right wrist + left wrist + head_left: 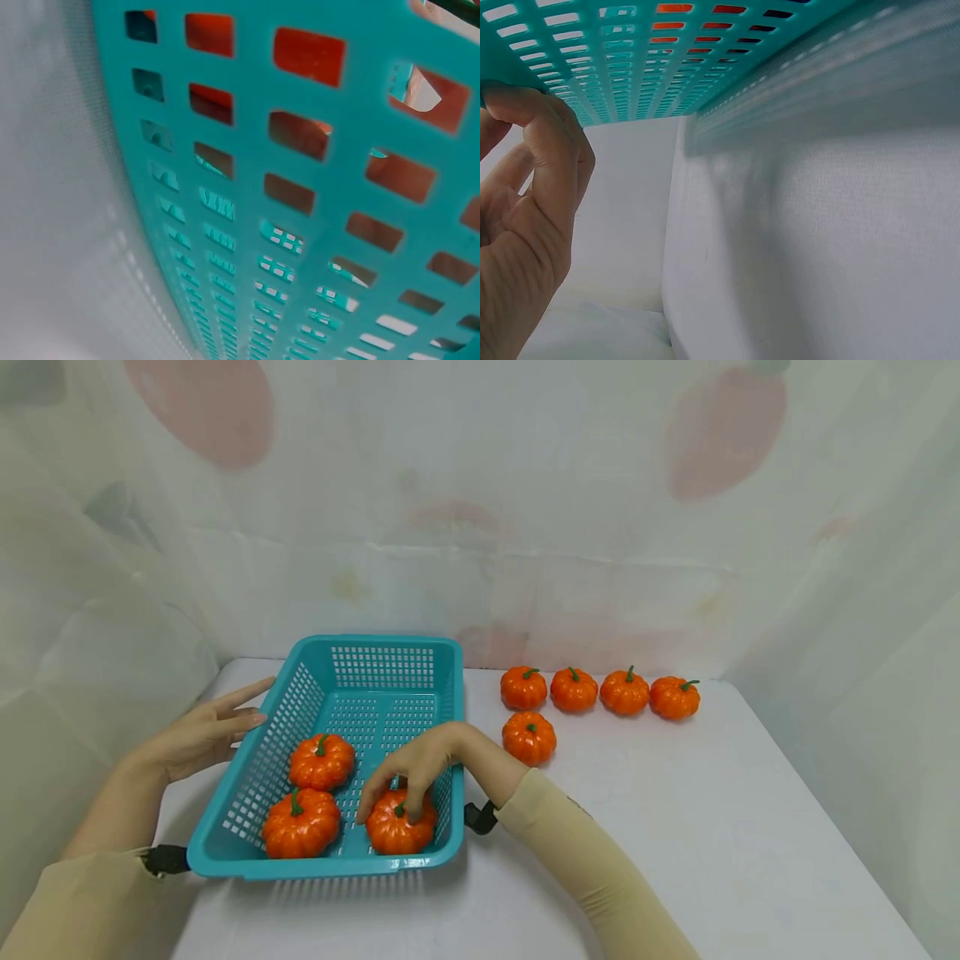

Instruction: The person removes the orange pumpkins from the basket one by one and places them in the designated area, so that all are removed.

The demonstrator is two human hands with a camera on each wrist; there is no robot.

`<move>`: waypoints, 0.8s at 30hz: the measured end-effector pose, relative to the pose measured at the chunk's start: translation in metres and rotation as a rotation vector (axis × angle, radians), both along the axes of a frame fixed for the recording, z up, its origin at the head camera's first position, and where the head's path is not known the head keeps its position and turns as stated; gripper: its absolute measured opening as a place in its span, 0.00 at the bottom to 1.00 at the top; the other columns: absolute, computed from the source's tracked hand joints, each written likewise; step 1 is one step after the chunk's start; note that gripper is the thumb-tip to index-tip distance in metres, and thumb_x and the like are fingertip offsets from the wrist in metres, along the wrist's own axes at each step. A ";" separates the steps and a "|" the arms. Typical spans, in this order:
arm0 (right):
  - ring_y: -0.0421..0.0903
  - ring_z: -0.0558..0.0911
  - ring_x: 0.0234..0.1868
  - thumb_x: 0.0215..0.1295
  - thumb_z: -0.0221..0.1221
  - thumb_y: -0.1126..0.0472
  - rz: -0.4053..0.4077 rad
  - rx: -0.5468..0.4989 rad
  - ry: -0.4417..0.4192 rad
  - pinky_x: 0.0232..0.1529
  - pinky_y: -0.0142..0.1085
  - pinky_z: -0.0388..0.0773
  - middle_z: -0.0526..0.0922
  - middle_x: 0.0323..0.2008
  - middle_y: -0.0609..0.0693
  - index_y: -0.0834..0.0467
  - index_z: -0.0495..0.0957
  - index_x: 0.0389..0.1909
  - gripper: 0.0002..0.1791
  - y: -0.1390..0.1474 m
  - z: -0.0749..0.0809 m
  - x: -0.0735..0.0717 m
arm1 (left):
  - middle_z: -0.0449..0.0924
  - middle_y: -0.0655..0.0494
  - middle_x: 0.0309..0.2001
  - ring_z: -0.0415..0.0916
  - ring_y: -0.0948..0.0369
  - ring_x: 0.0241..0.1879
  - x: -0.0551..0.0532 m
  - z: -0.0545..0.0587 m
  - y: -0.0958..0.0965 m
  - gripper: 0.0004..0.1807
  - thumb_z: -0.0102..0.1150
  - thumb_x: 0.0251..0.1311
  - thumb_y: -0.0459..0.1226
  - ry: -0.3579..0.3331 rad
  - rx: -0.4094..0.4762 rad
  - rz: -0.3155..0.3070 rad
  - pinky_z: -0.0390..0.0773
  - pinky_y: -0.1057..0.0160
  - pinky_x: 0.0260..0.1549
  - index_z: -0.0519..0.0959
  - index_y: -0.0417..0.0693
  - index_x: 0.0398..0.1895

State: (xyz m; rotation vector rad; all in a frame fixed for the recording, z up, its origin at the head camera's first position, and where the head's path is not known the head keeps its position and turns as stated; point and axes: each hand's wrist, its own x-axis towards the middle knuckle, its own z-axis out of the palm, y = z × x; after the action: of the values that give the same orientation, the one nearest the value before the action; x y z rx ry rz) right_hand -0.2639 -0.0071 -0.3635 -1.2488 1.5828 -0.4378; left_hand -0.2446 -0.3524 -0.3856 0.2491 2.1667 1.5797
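Observation:
A teal plastic basket [322, 867] with perforated walls stands on the left part of the table. Inside, one small orange pumpkin [321, 762] lies behind another pumpkin [302, 827] along the left side. My right hand [420, 760] reaches over the basket's right rim and holds a third pumpkin [399, 833] from above, fingers curled round it, in the front right corner. My left hand [198, 735] touches the outside of the left rim with relaxed fingers. Through the wall holes in the right wrist view, orange pumpkin skin [309, 56] shows.
Right of the basket, a row of several pumpkins [573, 690] lies along the table's back edge, with one pumpkin [529, 738] in front of its left end. A pale printed curtain [480, 527] hangs behind and at both sides of the white table [675, 843].

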 end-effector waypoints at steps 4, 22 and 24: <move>0.33 0.70 0.60 0.56 0.62 0.68 0.004 0.001 0.009 0.63 0.28 0.72 0.74 0.65 0.42 0.53 0.73 0.65 0.32 0.000 0.000 0.000 | 0.75 0.82 0.55 0.80 0.71 0.52 0.001 0.001 0.001 0.39 0.43 0.76 0.40 0.000 -0.006 0.002 0.84 0.54 0.49 0.33 0.59 0.80; 0.33 0.71 0.60 0.59 0.62 0.61 -0.112 -0.122 0.014 0.61 0.28 0.74 0.75 0.65 0.43 0.54 0.73 0.66 0.30 0.004 0.004 -0.002 | 0.76 0.81 0.54 0.81 0.70 0.51 0.000 0.000 0.000 0.39 0.42 0.76 0.38 0.008 0.007 -0.006 0.84 0.58 0.47 0.33 0.58 0.80; 0.33 0.71 0.61 0.60 0.62 0.60 -0.132 -0.148 0.016 0.61 0.28 0.74 0.76 0.65 0.44 0.54 0.73 0.66 0.30 0.005 0.005 -0.004 | 0.76 0.81 0.54 0.81 0.69 0.51 0.000 0.000 0.000 0.39 0.42 0.76 0.39 0.007 0.004 -0.005 0.84 0.58 0.47 0.34 0.59 0.80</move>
State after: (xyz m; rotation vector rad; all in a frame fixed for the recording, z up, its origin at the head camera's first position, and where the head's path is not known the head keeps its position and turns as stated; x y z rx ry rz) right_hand -0.2681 -0.0025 -0.3581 -1.2645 1.6773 -0.6404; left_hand -0.2443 -0.3520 -0.3854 0.2610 2.1667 1.5828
